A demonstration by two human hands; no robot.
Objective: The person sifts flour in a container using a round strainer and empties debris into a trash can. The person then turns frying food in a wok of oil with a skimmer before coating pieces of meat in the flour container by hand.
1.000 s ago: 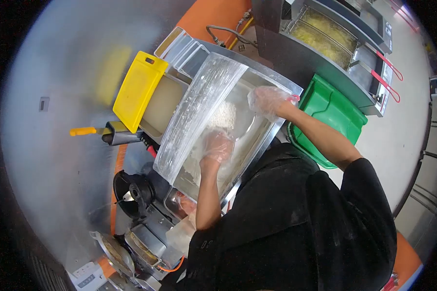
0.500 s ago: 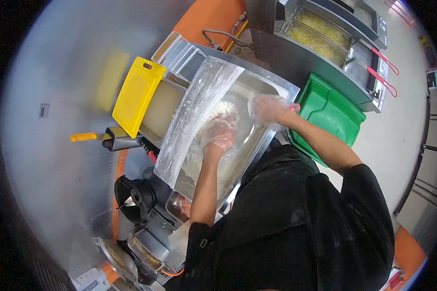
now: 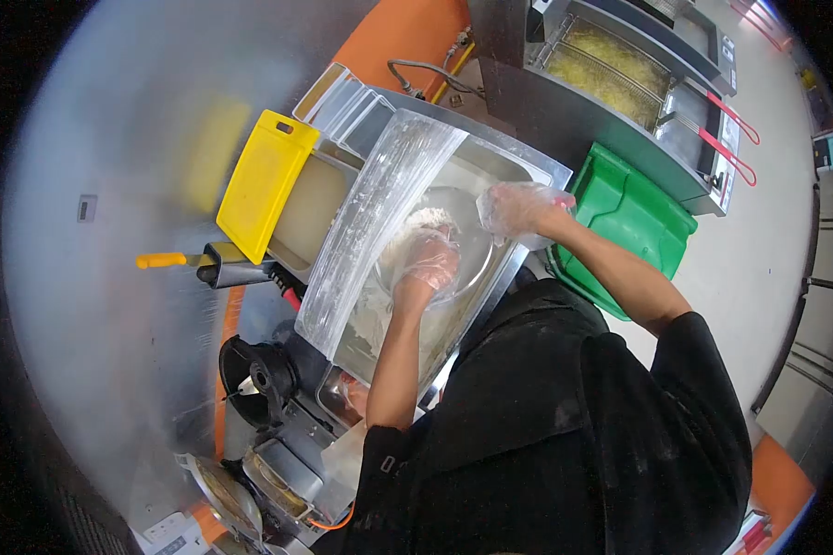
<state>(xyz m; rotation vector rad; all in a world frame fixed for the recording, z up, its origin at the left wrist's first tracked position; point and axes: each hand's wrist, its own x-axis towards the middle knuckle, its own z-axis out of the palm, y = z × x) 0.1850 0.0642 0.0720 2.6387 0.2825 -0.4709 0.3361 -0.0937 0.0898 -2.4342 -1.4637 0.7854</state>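
Tray [image 3: 491, 165], powder [image 3: 426, 219] | left hand [image 3: 428, 263], right hand [image 3: 522, 211]: grips unclear | green bin [image 3: 634, 227], fryer [image 3: 662, 159] beyond

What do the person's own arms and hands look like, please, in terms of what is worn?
The left hand and right hand wear loose, crinkled, clear plastic gloves. Short black fabric sleeves leave both forearms bare. The left sleeve bears a small pale marking, too small to read. A pink patch shows by the right wrist; whether it is a band is unclear.
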